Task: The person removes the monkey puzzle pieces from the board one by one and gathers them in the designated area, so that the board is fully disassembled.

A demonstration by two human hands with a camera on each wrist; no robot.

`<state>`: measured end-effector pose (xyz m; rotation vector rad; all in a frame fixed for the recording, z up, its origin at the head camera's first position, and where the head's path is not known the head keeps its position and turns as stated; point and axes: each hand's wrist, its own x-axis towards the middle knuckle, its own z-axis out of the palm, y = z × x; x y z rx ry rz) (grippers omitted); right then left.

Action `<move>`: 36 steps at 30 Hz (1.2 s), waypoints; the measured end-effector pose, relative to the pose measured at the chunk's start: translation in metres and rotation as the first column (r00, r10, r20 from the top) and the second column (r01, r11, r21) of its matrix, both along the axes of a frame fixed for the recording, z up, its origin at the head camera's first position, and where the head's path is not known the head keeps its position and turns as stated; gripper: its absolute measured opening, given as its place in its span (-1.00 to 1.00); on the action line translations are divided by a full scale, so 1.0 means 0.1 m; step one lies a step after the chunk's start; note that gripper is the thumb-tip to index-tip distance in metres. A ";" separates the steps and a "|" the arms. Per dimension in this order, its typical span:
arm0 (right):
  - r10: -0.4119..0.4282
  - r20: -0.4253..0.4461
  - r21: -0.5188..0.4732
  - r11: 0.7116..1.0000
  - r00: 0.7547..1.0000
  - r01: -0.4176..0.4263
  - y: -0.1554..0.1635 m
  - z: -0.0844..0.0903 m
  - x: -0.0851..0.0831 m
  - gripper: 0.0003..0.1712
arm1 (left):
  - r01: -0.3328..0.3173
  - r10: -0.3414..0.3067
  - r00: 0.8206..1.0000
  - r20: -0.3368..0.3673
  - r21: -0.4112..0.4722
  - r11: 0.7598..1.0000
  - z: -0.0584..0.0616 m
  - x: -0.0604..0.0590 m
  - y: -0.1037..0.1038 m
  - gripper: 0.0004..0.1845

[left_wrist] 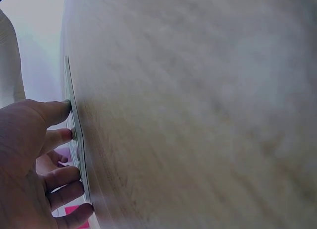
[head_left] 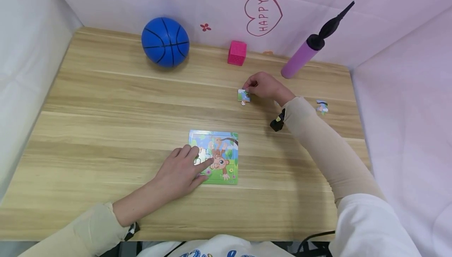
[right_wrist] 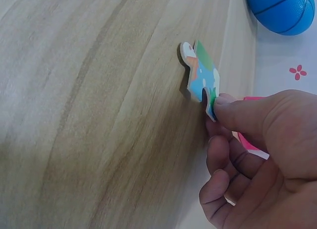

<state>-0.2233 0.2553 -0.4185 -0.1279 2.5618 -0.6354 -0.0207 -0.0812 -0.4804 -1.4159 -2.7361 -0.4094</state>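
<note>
Flat, straight fingers of the left hand (head_left: pixel 180 172) are pressed on the monkey jigsaw puzzle (head_left: pixel 220 157); at one o'clock, a loose puzzle piece (head_left: pixel 243 96) is pinched by the right hand (head_left: pixel 265 86).

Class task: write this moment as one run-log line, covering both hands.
left hand: fingers resting on puzzle board | right hand: pinching puzzle piece at table | second loose piece: untouched
</note>
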 end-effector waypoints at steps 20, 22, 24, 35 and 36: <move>0.299 -0.092 -0.096 0.947 0.950 -0.307 -0.42 0.19 0.86 -0.79 | -0.004 0.005 1.000 0.011 -0.054 0.999 0.05 0.02 0.02 -0.53; 0.363 -0.082 -0.097 0.924 0.928 -0.370 -0.49 0.18 1.05 -0.79 | -0.005 0.006 1.000 0.011 -0.060 0.998 0.06 0.02 0.03 -0.53; 0.404 -0.054 -0.091 0.909 0.913 -0.408 -0.54 0.17 1.24 -0.78 | -0.004 0.004 1.000 0.011 -0.062 0.998 0.07 0.02 0.03 -0.52; 0.447 -0.156 0.067 0.895 0.881 -0.442 -0.60 0.07 1.82 -0.75 | 0.002 -0.002 1.000 -0.012 -0.070 0.998 0.08 0.00 0.06 -0.52; 0.441 -0.157 0.064 0.897 0.883 -0.437 -0.59 0.08 1.84 -0.74 | 0.003 -0.004 1.000 -0.015 -0.073 0.997 0.09 0.00 0.06 -0.52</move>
